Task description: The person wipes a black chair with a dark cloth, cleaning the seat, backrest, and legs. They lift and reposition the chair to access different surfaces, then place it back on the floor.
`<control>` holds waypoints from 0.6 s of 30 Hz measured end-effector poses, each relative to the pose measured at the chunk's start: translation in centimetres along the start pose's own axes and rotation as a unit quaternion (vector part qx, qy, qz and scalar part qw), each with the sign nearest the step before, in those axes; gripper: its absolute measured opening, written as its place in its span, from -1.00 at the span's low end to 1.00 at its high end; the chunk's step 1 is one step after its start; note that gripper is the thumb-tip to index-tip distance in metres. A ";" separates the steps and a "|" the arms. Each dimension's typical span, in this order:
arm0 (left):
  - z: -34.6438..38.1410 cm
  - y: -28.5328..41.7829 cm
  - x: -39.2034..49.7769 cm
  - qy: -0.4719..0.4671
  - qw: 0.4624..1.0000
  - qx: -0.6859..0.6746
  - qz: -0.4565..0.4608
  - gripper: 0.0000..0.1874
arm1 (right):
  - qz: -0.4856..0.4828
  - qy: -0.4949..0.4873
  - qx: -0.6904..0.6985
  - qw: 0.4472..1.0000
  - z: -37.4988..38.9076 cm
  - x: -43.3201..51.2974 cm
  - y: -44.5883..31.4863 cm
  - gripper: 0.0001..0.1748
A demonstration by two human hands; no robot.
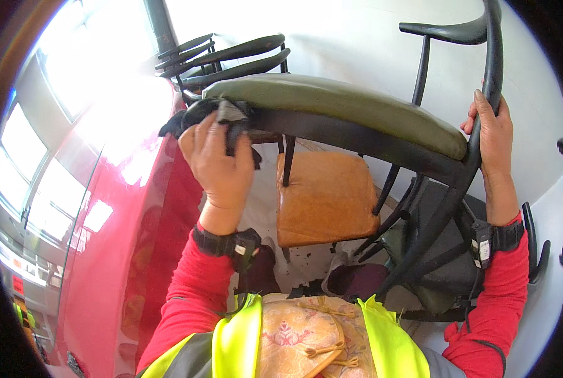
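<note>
A black wooden armchair [357, 134] with an olive-green padded seat [338, 98] is held up before me, tilted on its side. My right hand [495, 130] grips its rear post, where the post runs up towards the curved armrest [444, 33]. With my left hand [220, 163] I hold a dark crumpled cloth [236, 118] against the far left end of the seat and frame. The fingers look slightly blurred, and the cloth hides that corner of the chair. Both wrists carry black strapped devices.
Below the armchair stands a seat with a tan cover [328, 198]. Other black chairs [243, 54] stand behind at the upper left. To my left runs a glossy red surface [116, 227]. A dark chair [451, 227] lies by the white wall [357, 42] at right. Dark scraps lie on the floor.
</note>
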State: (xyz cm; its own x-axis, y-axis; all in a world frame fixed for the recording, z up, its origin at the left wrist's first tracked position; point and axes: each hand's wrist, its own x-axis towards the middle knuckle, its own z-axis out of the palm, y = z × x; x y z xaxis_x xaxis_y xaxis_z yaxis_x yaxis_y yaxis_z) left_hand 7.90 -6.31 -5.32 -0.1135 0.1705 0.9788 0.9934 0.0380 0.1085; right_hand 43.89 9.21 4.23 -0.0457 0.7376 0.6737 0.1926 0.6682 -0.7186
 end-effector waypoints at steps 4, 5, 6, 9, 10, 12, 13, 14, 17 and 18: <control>0.8 4.9 -0.9 -0.040 0.997 -0.063 0.034 -0.72 | 0.011 0.010 -0.015 1.000 -0.1 0.1 0.0 -0.65; 1.0 6.2 -1.2 -0.055 0.995 -0.077 0.035 -0.70 | 0.007 0.007 -0.009 1.000 -0.1 0.2 0.0 -0.65; 1.3 7.4 -1.5 -0.058 0.993 -0.097 0.045 -0.69 | 0.012 0.005 -0.007 1.000 -0.2 0.2 0.1 -0.64; 1.9 11.8 -2.5 -0.121 0.972 -0.178 0.092 -0.61 | 0.013 -0.001 0.001 1.000 -0.4 0.3 0.3 -0.63; 2.5 13.4 -2.4 -0.102 0.957 -0.234 0.138 -0.61 | 0.011 -0.005 0.007 1.000 -0.4 0.3 0.4 -0.63; 3.4 15.9 -1.9 -0.085 0.916 -0.319 0.227 -0.61 | 0.013 -0.011 0.011 1.000 -0.5 0.3 0.3 -0.63; 3.8 16.8 -1.7 -0.078 0.892 -0.350 0.274 -0.62 | 0.013 -0.013 0.014 1.000 -0.5 0.3 0.3 -0.63; 4.3 17.6 -1.5 -0.078 0.888 -0.329 0.310 -0.62 | 0.011 -0.014 0.011 1.000 -0.4 0.3 0.2 -0.63; 4.6 16.5 -1.2 -0.129 0.877 -0.350 0.302 -0.64 | 0.005 -0.015 0.009 1.000 -0.4 0.1 0.1 -0.63; 4.1 15.3 -1.4 -0.141 0.886 -0.322 0.301 -0.66 | 0.002 -0.015 0.010 1.000 -0.4 0.1 0.1 -0.63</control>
State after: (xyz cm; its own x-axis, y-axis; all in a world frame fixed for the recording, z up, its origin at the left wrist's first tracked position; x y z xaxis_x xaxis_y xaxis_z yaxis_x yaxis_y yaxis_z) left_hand 23.16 -1.94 -5.72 0.5311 0.2113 0.8205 0.6692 -0.6986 -0.2533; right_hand 44.28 9.32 4.33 -0.0752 0.7430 0.6650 0.1734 0.6665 -0.7251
